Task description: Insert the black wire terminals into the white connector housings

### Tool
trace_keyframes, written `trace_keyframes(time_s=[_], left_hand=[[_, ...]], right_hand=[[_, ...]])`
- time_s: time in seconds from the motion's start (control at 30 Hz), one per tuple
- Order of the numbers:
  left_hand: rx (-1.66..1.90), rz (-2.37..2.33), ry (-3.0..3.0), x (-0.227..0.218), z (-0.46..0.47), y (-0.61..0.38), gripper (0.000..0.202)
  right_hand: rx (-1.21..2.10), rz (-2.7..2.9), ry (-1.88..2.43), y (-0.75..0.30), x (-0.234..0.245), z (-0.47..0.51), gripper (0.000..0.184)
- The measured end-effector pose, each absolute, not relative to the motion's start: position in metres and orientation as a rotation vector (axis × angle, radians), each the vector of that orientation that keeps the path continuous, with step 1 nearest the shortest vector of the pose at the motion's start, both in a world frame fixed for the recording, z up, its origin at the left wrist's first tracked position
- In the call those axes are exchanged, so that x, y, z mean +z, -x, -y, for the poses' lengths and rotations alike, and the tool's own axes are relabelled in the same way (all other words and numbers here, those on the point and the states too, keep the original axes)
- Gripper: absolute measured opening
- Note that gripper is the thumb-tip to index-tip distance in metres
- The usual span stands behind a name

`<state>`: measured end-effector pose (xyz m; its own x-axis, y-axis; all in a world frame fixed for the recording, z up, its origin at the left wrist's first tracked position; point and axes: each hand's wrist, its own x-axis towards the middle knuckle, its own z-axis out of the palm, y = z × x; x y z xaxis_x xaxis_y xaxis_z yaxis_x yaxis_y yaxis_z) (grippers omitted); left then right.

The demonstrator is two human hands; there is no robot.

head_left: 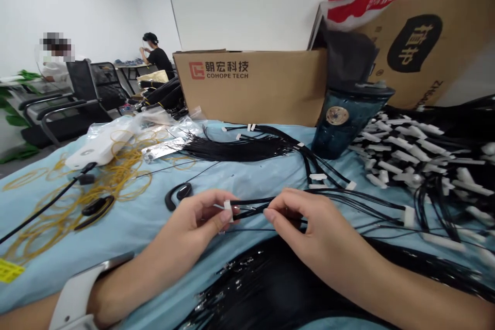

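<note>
My left hand (pixel 199 219) pinches a small white plug connector (pixel 228 207) between thumb and fingers. Several black wires (pixel 348 194) run from it to the right, toward another white connector (pixel 409 216). My right hand (pixel 309 216) is closed, with thumb and forefinger pinching a black wire just right of the held connector. The wire's tip is too small to make out. Under my right wrist lies a thick bundle of loose black wires (pixel 266 283) with bright metal tips at its left end. A second bundle of thin black wires (pixel 235 147) lies behind my hands.
A blue tumbler (pixel 336 124) and a heap of white connectors (pixel 410 149) stand at the right. Cardboard boxes (pixel 255 87) block the back. Yellow rubber bands (pixel 119 170), a white power bank (pixel 98 149) and black earphones (pixel 178 193) lie left. Two people sit beyond.
</note>
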<state>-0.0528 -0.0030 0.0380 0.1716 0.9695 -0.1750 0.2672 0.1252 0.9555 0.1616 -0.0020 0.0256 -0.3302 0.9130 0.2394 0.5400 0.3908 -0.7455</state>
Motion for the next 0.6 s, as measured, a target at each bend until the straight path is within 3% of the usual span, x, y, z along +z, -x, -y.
trace_keyframes(time_s=[0.6], left_hand=[[0.864, -1.375, -1.260, 0.0419, 0.0050, 0.0505, 0.022]], right_hand=[[0.701, 2.028, 1.124, -0.1609, 0.0216, 0.0068, 0.023]])
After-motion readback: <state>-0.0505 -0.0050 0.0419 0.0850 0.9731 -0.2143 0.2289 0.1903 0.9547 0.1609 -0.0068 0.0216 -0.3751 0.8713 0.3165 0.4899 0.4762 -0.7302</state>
